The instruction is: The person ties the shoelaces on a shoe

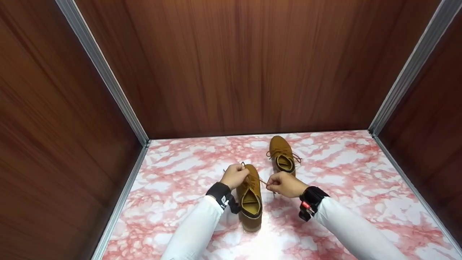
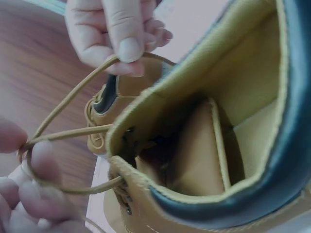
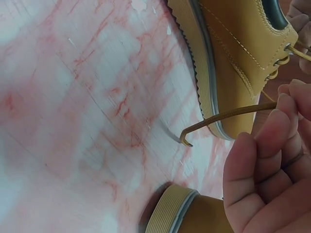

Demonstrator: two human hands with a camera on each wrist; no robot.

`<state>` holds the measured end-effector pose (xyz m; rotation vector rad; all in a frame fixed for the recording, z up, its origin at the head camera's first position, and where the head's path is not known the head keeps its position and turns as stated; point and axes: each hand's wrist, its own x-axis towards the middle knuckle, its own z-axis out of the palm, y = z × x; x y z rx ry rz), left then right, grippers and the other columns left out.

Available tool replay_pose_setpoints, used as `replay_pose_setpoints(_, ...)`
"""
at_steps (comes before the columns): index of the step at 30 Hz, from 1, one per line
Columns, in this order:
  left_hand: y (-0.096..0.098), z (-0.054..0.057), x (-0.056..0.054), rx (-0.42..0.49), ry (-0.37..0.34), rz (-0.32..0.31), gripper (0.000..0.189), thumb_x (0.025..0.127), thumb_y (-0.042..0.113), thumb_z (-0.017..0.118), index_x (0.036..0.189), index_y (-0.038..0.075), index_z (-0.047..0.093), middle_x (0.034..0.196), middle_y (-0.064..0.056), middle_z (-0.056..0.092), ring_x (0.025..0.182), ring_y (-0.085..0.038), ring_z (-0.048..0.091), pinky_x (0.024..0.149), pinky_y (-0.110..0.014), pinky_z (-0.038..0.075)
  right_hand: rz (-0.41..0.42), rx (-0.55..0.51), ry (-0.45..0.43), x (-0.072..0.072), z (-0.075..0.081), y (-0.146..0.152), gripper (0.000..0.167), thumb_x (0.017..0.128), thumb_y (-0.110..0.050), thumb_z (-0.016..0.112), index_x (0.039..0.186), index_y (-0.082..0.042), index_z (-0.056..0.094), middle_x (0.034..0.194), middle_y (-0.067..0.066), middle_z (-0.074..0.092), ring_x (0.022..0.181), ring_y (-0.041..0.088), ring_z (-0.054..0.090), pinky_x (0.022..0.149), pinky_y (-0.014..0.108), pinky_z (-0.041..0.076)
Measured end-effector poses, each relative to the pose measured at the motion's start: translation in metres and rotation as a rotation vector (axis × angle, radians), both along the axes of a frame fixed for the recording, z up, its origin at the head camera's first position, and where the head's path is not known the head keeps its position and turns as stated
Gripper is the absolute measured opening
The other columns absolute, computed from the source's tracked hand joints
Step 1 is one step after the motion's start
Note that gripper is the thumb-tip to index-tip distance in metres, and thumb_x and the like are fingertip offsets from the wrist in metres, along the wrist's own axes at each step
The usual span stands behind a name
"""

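A tan lace-up shoe (image 1: 251,202) with a dark padded collar stands on the table, toe pointing away from me. My left hand (image 1: 235,175) is over its laces and pinches the crossed shoelace (image 2: 70,133) between thumb and finger, where the strands loop together. To the right of the shoe, my right hand (image 1: 285,183) pinches one lace end, drawn out sideways from the shoe. In the right wrist view the lace tip (image 3: 214,119) sticks out past the fingertips and bends down at its end. The shoe's opening faces the left wrist camera, showing its tongue (image 2: 197,150).
A second tan shoe (image 1: 280,151), its lace tied in a bow, stands farther back on the right, just beyond my right hand. Red-and-white marbled tabletop (image 1: 346,173) lies underneath. Brown wood-look panels (image 1: 231,65) with metal edge strips (image 1: 108,72) enclose the back and both sides.
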<state>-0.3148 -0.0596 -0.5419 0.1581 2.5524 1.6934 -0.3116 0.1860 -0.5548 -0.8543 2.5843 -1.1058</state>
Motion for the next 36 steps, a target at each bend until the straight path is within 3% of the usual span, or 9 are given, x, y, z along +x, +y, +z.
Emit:
replay_pose_setpoints(4,-0.006,-0.002,-0.002,0.101,-0.064,-0.069,0.017,0.092,0.011,0.066,0.076,0.014,0.06,0.082,-0.016,0.073,0.062,-0.01,0.056,0.057,-0.019,0.044,-0.006,-0.005,-0.013,0.001,0.003,0.004,0.009,0.095,-0.013,0.074,0.091,-0.005,0.075,0.08,0.018,0.073,0.064,-0.001,0.055,0.061,0.018,0.047)
replay_pose_setpoints(9,-0.013,-0.006,-0.004,0.159,-0.086,-0.143,0.01,0.093,0.008,0.074,0.089,0.006,0.064,0.086,-0.016,0.075,0.071,-0.012,0.065,0.064,-0.02,0.05,-0.005,-0.005,-0.018,0.001,0.008,0.008,0.012,0.096,-0.014,0.074,0.093,-0.002,0.077,0.082,0.02,0.074,0.062,-0.001,0.055,0.059,0.018,0.047)
replay_pose_setpoints(16,-0.013,-0.004,-0.004,0.14,-0.074,-0.126,0.01,0.095,0.01,0.073,0.092,0.004,0.066,0.094,-0.02,0.078,0.074,-0.015,0.068,0.06,-0.02,0.049,-0.002,-0.003,-0.007,-0.003,0.02,0.009,0.01,0.095,-0.017,0.076,0.087,-0.012,0.08,0.076,0.008,0.073,0.062,-0.001,0.052,0.059,0.018,0.044)
replay_pose_setpoints(23,-0.017,-0.003,-0.005,0.075,0.004,-0.13,0.014,0.093,0.012,0.076,0.093,-0.001,0.071,0.078,0.002,0.07,0.064,-0.007,0.057,0.059,-0.019,0.048,-0.024,0.007,-0.05,-0.005,0.032,0.01,0.016,0.097,-0.019,0.074,0.083,-0.012,0.078,0.061,-0.011,0.056,0.055,0.0,0.049,0.053,0.017,0.041)
replay_pose_setpoints(30,-0.021,-0.005,-0.007,0.046,0.057,-0.117,0.015,0.089,0.012,0.081,0.091,-0.002,0.076,0.084,-0.001,0.075,0.074,-0.003,0.065,0.069,-0.018,0.054,-0.041,-0.065,-0.215,-0.005,0.046,0.007,0.028,0.099,-0.022,0.072,0.089,0.005,0.073,0.06,-0.007,0.058,0.049,0.004,0.047,0.05,0.017,0.044)
replay_pose_setpoints(36,-0.022,-0.008,-0.008,0.016,0.118,-0.106,0.013,0.088,0.012,0.083,0.088,0.0,0.078,0.084,-0.003,0.075,0.074,-0.002,0.064,0.07,-0.017,0.054,-0.07,-0.092,-0.312,-0.007,0.051,0.006,0.031,0.099,-0.021,0.071,0.083,0.005,0.069,0.057,-0.009,0.056,0.048,0.006,0.046,0.049,0.019,0.042)
